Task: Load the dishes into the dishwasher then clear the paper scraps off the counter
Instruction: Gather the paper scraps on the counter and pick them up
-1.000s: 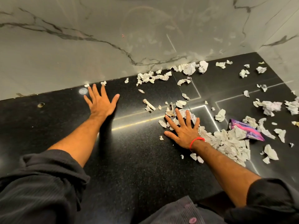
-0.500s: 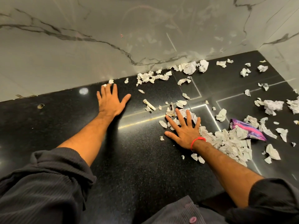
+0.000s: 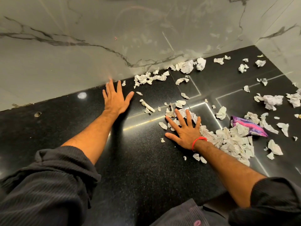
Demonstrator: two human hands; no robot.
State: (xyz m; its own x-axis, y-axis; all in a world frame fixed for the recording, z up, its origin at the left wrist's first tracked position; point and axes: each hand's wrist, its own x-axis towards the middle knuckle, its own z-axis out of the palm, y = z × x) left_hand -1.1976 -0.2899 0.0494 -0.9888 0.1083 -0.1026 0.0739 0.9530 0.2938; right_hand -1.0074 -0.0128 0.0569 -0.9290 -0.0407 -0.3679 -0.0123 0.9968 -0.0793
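Black speckled counter (image 3: 138, 160) fills my view, backed by a grey veined marble wall (image 3: 97, 38) that turns a corner at the far right. I see no dishes and no dishwasher from here, so I judge the scrap-clearing half of the task is in hand, at the gathering stage.

I take the purple wrapper (image 3: 249, 127) as my landmark. Just on its near side, touching it, lies the biggest heap of paper scraps (image 3: 232, 142). Beyond the wrapper, along the foot of the wall, sits a loose line of crumpled pieces (image 3: 187, 66), and more lie scattered to its far right toward the corner.

My right hand (image 3: 184, 129) lies palm down on the counter just left of the heap, fingers straight and spread, pressing a few scraps flat and gripping nothing; a red thread (image 3: 197, 141) circles the wrist. My left hand (image 3: 116, 99) is well to the wrapper's left, up against the wall, also flat with fingers splayed and holding nothing, its thumb near the closest stray scrap.

Next, I reckon, the left hand must sweep rightward along the wall, herding the strays toward the heap, while the right holds as a stop. Light scraps may slip under the fingers, so a flat, low sweep seems wise.
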